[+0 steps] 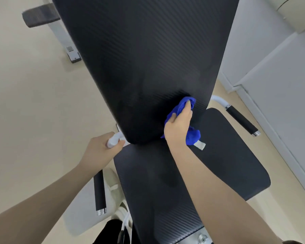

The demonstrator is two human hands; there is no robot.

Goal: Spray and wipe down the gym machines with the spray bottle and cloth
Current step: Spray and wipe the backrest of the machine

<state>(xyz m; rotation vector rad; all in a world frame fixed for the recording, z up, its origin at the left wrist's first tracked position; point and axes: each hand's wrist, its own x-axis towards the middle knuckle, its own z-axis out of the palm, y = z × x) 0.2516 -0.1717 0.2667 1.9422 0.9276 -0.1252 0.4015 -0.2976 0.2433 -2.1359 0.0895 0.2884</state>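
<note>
Wiping backrest pad (139,55) with blue cloth (183,110).
Right hand (179,125) fingers (188,105) clamped on cloth near pad's lower edge; left hand (100,148) fingers closed around white spray bottle (113,139).

Bright, even light; edges warped

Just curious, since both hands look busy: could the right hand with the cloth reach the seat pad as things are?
Probably yes. The right hand presses the blue cloth low on the backrest, and the seat pad lies bare just below it.
</note>
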